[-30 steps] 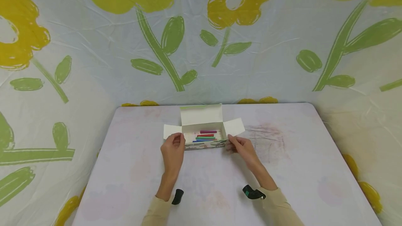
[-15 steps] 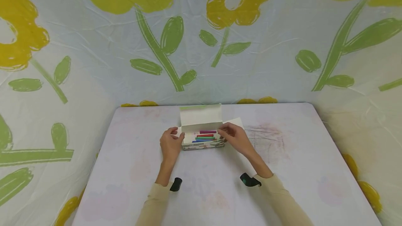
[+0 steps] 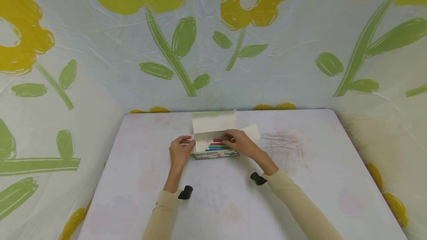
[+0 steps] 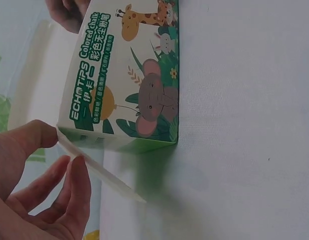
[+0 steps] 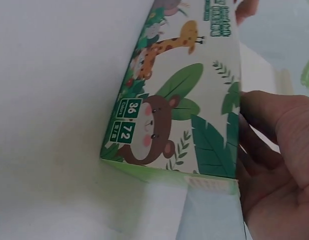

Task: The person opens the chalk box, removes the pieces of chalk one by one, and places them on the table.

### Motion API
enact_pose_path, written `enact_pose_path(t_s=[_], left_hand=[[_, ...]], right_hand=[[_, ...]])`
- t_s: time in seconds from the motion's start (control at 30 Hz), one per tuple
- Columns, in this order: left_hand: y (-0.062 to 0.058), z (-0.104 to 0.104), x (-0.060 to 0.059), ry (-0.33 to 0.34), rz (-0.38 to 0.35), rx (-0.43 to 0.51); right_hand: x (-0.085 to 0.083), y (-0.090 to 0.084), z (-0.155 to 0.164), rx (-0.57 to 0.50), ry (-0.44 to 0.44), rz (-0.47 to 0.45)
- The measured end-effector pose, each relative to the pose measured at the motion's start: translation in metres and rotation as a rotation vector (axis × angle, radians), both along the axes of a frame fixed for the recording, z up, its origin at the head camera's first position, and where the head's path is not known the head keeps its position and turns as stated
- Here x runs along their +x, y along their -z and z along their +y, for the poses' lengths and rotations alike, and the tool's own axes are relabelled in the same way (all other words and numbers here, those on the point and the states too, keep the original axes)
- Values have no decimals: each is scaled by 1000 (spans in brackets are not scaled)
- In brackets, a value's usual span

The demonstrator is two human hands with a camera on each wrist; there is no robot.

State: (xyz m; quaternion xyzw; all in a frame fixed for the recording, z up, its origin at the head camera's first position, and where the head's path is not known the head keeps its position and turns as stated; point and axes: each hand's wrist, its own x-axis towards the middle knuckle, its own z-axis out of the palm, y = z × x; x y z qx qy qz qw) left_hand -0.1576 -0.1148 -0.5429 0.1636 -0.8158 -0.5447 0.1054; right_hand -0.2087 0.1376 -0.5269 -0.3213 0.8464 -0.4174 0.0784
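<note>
A cardboard box of colored chalk [image 3: 215,155] with animal pictures on its side lies open on the table, its lid [image 3: 213,122] folded back. Several chalk sticks [image 3: 216,148], among them purple, red, green and blue, lie inside. My left hand [image 3: 179,152] is at the box's left end; the left wrist view shows thumb and fingers pinching the white end flap [image 4: 102,172] at the corner. My right hand [image 3: 245,143] reaches over the right end, thumb and forefinger apart above the chalk. In the right wrist view, the box wall [image 5: 174,110] hides those fingertips.
The right end flap [image 3: 252,132] sticks outward behind my right hand. Dark scribbled marks [image 3: 283,147] stain the pale table [image 3: 213,203] to the right. A flower-print cloth [image 3: 283,66] hangs behind and along both sides.
My right hand has moved from the box's front right corner inward over the chalk. My left hand has shifted slightly outward, onto the left flap. The box has barely moved.
</note>
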Motion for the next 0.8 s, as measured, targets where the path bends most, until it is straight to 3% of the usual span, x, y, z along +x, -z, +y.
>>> enact_pose_path(t_s=[0.13,0.27,0.57,0.8], left_hand=[[2,-1,-2,16,-25,40],[5,-2,-5,40,-44,104],[14,-8,-8,97,-54,163],[17,-11,-8,125,-42,186]], right_hand=[[-5,2,-3,94,-89,30],[-8,0,-7,184,-126,62],[-11,-9,-19,352,-109,-5],[-20,-6,-30,427,-128,-39]])
